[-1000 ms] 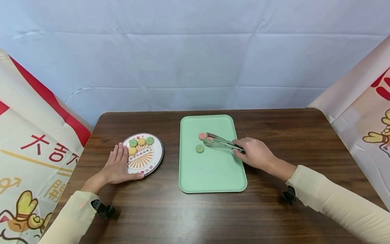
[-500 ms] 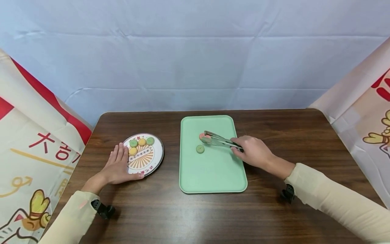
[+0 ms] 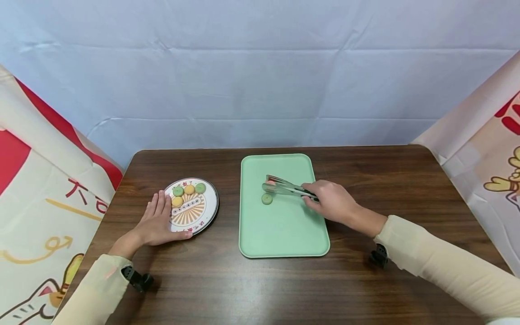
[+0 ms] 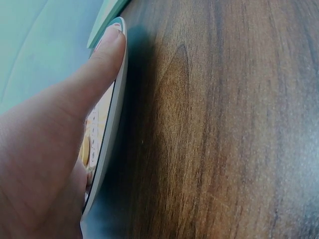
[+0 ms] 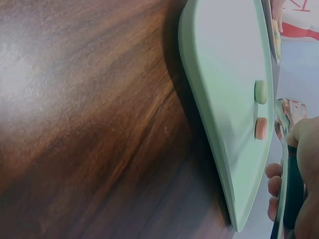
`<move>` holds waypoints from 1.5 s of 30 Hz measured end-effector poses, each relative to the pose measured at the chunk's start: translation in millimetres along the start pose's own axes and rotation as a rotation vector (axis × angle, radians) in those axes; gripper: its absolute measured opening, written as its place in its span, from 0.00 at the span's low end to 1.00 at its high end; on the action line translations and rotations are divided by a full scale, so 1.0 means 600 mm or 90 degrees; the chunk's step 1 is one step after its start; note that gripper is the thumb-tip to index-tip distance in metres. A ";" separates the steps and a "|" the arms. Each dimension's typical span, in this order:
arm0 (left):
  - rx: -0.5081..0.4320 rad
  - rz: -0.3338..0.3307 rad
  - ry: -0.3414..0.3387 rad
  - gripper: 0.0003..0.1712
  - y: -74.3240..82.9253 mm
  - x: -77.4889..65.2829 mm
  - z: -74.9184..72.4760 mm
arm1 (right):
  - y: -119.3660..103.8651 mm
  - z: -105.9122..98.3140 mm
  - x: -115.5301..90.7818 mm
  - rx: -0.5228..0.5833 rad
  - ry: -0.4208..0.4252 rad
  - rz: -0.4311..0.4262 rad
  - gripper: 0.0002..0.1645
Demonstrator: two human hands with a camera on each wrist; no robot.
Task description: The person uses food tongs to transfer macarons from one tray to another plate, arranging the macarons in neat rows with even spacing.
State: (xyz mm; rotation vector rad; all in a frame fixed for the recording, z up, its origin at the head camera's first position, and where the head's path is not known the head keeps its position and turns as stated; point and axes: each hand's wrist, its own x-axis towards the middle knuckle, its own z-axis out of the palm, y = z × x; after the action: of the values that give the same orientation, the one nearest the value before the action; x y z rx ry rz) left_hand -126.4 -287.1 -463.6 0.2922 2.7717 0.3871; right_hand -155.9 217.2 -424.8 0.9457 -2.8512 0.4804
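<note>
On the left side of the dark brown wooden bench [image 3: 252,289] sits a round white plate [image 3: 209,203] with red writing, orange stripes like sun rays and a dark edge. The left hand [image 3: 156,223] lies on its left rim, with the fingers straight and the thumb out wide along the near edge. Four cookies sit on the plate, close together near its far side: two small, round, green cookies [image 3: 200,188] and two small, round, yellow cookies [image 3: 189,189].

In the middle of the bench is a pale green tray [image 3: 284,230] with rounded corners. The right hand [image 3: 331,201] reaches in from the right and has its fingers curled around shiny metal tongs [image 3: 280,190] with a dark green grip. The tips of the tongs are over the tray, and some pink shows between them; I cannot tell if they pinch anything. One small, round, pink cookie [image 5: 260,128] stands out on the tray in the right wrist view, and a small, round, light green cookie [image 3: 266,199] is near it.

Both arms have cream sleeves [image 3: 443,266]. Behind the bench hangs a pale blue cloth [image 3: 260,81].
</note>
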 end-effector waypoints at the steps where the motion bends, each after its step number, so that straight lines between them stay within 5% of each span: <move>1: 0.000 0.000 0.001 0.87 -0.001 0.000 0.000 | -0.001 0.000 0.000 0.000 -0.001 0.001 0.23; 24: -0.038 0.014 0.016 0.85 0.010 -0.009 -0.005 | -0.021 0.003 0.019 0.016 -0.005 -0.019 0.23; 45: -0.010 0.004 0.000 0.86 0.009 -0.006 -0.008 | -0.036 0.000 0.039 0.025 0.014 -0.033 0.21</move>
State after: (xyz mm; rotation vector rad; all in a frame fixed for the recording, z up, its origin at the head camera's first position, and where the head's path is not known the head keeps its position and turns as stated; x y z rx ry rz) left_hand -124.0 -283.8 -456.6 0.2981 2.7676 0.4098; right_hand -161.7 187.6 -414.5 1.0115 -2.7997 0.5402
